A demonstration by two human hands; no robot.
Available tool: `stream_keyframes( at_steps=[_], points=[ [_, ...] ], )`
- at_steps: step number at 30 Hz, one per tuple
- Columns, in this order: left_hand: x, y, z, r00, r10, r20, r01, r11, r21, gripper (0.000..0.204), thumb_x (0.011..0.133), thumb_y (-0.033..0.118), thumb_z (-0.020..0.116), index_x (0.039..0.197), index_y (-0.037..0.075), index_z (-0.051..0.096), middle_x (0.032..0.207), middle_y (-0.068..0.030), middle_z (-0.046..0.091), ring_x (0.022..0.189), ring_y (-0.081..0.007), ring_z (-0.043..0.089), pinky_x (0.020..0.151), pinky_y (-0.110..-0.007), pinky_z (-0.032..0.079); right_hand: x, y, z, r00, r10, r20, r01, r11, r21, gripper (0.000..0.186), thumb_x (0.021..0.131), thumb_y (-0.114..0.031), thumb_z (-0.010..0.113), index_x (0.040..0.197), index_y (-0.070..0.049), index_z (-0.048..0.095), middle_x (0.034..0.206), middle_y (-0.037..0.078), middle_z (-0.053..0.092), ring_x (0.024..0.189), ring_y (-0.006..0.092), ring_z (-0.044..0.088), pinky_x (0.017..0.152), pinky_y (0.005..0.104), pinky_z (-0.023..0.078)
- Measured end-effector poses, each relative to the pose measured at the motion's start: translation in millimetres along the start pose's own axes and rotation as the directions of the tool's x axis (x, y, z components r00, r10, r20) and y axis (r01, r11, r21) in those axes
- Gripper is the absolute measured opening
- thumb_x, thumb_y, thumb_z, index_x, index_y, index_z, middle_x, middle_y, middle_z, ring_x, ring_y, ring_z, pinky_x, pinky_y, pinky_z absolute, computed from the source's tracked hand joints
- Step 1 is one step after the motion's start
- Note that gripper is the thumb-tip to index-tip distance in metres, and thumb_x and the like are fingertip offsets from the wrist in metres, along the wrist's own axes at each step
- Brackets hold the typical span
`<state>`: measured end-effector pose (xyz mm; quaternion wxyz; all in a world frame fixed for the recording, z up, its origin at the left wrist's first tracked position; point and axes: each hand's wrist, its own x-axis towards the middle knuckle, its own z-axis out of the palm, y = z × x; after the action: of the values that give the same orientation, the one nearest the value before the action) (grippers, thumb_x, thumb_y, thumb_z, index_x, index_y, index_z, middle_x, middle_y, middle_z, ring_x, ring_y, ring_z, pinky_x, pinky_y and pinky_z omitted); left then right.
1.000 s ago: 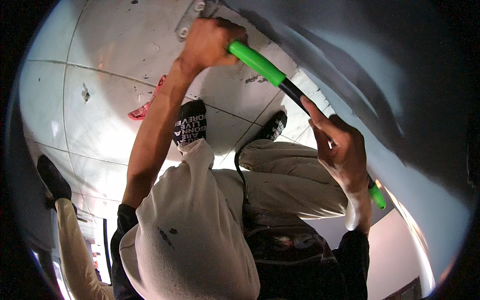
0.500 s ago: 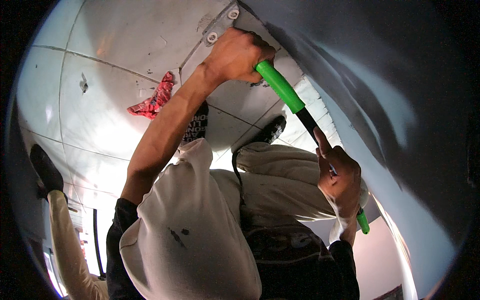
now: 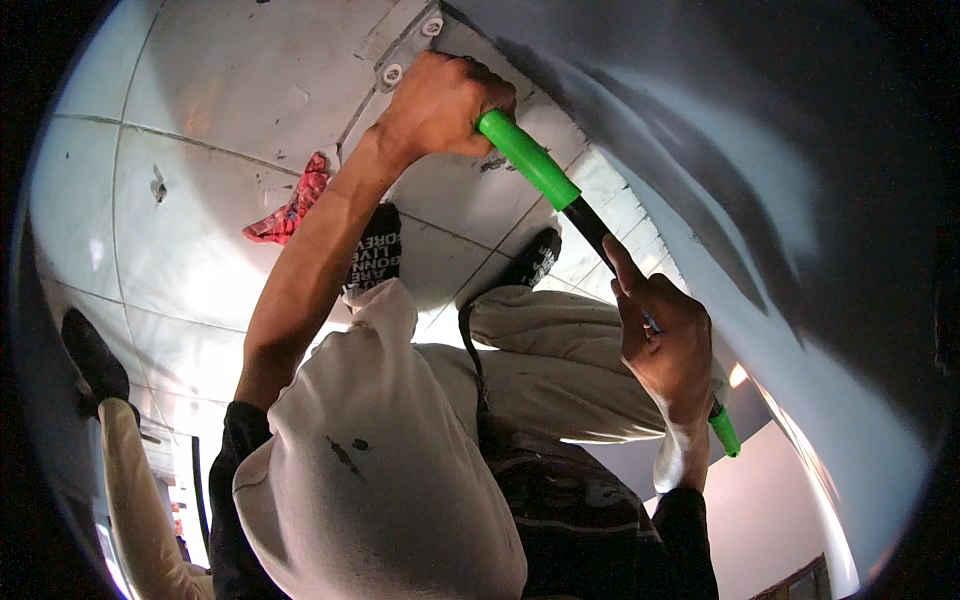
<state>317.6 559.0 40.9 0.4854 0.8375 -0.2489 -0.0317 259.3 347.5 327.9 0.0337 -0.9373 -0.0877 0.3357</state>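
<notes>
A black bar with green grips slants down from upper centre to the lower right. My left hand, closed in a fist, is at the upper end of the long green grip; its fingers appear wrapped round that end. Farther down, my right hand is closed round the black middle, index finger stretched along it. A small bluish glint shows between its fingers, too small to name. Below my right wrist the bar ends in a green tip. A metal plate with two white-ringed bolts lies just beyond my left fist.
White tiles cover the floor. A crumpled red cloth lies left of my dark printed shoe. A grey-blue curved surface rises close on the right. Another person's leg and dark shoe show at the left.
Both hands and the bar sit slightly farther left and higher in the picture; the floor, cloth and plate have also shifted left, so the view has moved. Both holds look the same.
</notes>
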Motion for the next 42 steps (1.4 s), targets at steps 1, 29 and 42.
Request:
stream_keyframes(
  at_steps=[1, 29, 42],
  points=[
    [-1.8, -1.9, -1.0, 1.0, 0.011, -0.012, -0.011, 1.0, 0.006, 0.029, 0.065, 0.036, 0.071, 0.087, 0.017, 0.073, 0.08, -0.0074, 0.069, 0.077, -0.0321, 0.068, 0.067, -0.045, 0.053, 0.4, -2.3, -0.3, 1.0, 0.003, 0.007, -0.003, 1.0, 0.021, 0.045, 0.098, -0.005, 0.064, 0.141, -0.02, 0.066, 0.066, 0.006, 0.056, 0.053, 0.0109, 0.045, 0.051, 0.0314, 0.04],
    [-5.6, -7.7, -19.6, 0.995, 0.058, -0.083, -0.057, 0.998, 0.016, 0.025, 0.06, 0.026, 0.07, 0.083, 0.017, 0.074, 0.072, -0.0098, 0.068, 0.071, -0.0334, 0.068, 0.063, -0.046, 0.053, 6.8, -27.1, -7.5, 0.999, 0.018, 0.037, -0.019, 1.0, 0.023, 0.046, 0.1, -0.008, 0.063, 0.144, -0.022, 0.063, 0.064, 0.007, 0.057, 0.053, 0.0121, 0.045, 0.052, 0.0319, 0.043],
    [1.1, -12.3, -14.5, 0.997, 0.056, -0.049, -0.054, 0.998, 0.041, 0.024, 0.064, 0.031, 0.072, 0.082, 0.015, 0.072, 0.075, -0.0108, 0.068, 0.072, -0.0359, 0.067, 0.064, -0.048, 0.052, 9.6, -26.5, -12.4, 0.995, 0.076, 0.064, -0.078, 0.997, 0.019, 0.048, 0.097, -0.002, 0.065, 0.142, -0.017, 0.064, 0.061, 0.006, 0.048, 0.053, 0.0113, 0.04, 0.053, 0.028, 0.036]
  ],
)
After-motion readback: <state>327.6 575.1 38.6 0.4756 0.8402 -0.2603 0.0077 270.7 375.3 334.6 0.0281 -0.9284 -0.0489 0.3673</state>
